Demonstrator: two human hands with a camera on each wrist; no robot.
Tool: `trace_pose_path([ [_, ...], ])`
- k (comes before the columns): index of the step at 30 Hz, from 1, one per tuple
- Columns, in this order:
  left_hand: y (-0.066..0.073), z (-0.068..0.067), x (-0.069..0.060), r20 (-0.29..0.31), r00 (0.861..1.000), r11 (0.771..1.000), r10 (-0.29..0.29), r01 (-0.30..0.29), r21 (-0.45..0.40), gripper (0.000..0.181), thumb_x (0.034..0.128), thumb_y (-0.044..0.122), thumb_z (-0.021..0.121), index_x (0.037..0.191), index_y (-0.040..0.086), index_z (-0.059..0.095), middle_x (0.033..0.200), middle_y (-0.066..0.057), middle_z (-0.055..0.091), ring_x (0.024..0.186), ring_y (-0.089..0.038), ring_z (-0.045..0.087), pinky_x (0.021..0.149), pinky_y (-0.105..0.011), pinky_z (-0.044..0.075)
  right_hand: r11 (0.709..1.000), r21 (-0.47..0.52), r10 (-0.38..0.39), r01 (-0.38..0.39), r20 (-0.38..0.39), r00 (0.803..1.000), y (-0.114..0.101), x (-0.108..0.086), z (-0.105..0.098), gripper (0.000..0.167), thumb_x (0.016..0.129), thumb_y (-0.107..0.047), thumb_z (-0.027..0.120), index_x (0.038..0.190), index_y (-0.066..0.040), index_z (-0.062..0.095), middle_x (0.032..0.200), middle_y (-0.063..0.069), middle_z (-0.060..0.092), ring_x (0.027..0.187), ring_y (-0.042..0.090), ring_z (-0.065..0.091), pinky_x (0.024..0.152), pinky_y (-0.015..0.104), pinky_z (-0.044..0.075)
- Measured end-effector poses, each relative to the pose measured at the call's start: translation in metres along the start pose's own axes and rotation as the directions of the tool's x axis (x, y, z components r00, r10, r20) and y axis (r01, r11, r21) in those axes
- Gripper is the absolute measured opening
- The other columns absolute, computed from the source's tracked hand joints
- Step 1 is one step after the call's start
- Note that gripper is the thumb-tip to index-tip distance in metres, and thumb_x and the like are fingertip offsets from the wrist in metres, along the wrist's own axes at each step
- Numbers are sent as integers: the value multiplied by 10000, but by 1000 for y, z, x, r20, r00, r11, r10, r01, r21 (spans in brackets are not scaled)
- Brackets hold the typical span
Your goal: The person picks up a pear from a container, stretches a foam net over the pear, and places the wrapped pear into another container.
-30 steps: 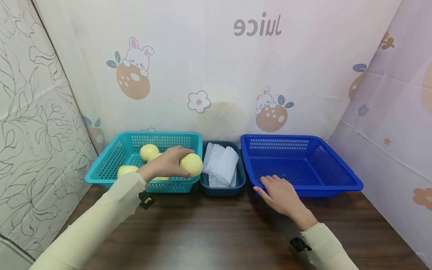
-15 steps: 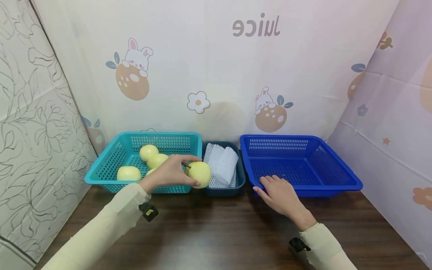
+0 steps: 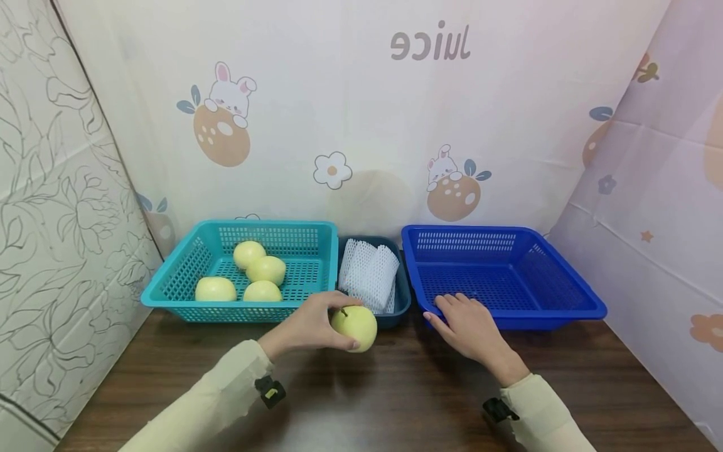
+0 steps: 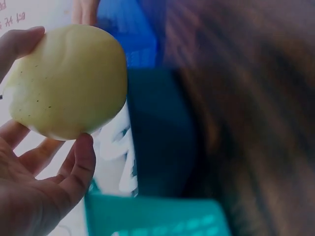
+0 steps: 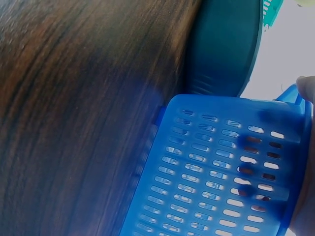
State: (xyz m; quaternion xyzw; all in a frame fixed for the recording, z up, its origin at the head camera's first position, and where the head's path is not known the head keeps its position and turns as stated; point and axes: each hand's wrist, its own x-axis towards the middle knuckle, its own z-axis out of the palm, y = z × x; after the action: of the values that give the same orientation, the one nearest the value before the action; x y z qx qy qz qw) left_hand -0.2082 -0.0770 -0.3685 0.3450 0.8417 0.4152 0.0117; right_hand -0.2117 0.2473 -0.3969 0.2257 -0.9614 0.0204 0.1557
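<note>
My left hand [image 3: 316, 323] holds a pale yellow pear [image 3: 354, 328] between thumb and fingers, above the table in front of the small dark teal bin. The stem shows at its upper left in the head view. Close up, the left wrist view has the pear [image 4: 74, 81] with small dark specks on its skin. My right hand [image 3: 465, 326] grips the near left rim of a blue basket [image 3: 570, 307]; its fingers hook over the rim, and their dark shapes show through the slots of the basket wall [image 5: 211, 162] in the right wrist view.
Several more pears [image 3: 265, 271] lie in the turquoise basket [image 3: 322, 235] at the left. White foam net sleeves [image 3: 369, 276] fill the dark teal bin [image 3: 402, 301] between the two baskets. A printed curtain [image 3: 373, 125] hangs behind, over a dark wooden table [image 3: 390, 402].
My left hand has carried the pear out of the turquoise basket, to the right and toward me, past the front of the dark teal bin. My right hand has stayed on the blue rim.
</note>
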Motion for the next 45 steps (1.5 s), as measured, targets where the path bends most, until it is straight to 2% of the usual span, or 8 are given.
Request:
trace_pose_path([
  [10,-5,33,-3,55,996,997,-64,61,47,635,645,396,826,1213,162,665,1106,38,630,962,-142,509,721,-272,465,1000,-6,3,-3,-14,1000,0,0,2,384,957,-433,518,1000,-67,625,953,110,645,823,280,571,721,480,493],
  [17,-11,45,-4,99,989,991,-112,104,83,660,629,416,826,1209,141,670,1073,72,639,957,-133,489,719,-265,445,1000,-13,9,-9,-16,1000,-1,0,2,370,943,-418,548,1006,-62,627,956,115,647,824,283,572,725,483,494],
  [26,-16,51,-6,127,982,987,-139,127,98,668,615,421,827,1200,136,675,1015,69,617,906,-122,484,684,-252,436,1000,-7,14,-14,-1,1000,-3,1,1,412,950,-434,527,1050,-48,633,1004,137,652,867,305,583,763,506,493],
  [37,-18,54,-6,126,975,981,-181,170,92,620,647,428,813,1196,175,671,1023,62,585,929,-142,476,686,-263,450,1000,-4,20,-20,1,1000,-3,0,1,403,946,-410,545,1067,-37,634,1020,147,652,892,320,587,780,521,485],
  [41,-17,56,-5,123,973,978,-195,182,104,602,648,431,804,1187,198,670,1029,63,572,932,-140,470,686,-265,446,1000,-6,29,-29,22,999,-2,1,0,413,944,-409,551,1091,-31,631,1049,159,650,921,331,589,798,529,481],
  [45,-17,57,-4,127,969,975,-214,205,82,604,645,416,807,1190,196,665,1026,61,559,920,-140,479,686,-270,450,1000,-1,24,-24,64,998,-1,3,-3,444,955,-426,526,1113,-23,625,1062,168,645,944,336,590,809,528,478],
])
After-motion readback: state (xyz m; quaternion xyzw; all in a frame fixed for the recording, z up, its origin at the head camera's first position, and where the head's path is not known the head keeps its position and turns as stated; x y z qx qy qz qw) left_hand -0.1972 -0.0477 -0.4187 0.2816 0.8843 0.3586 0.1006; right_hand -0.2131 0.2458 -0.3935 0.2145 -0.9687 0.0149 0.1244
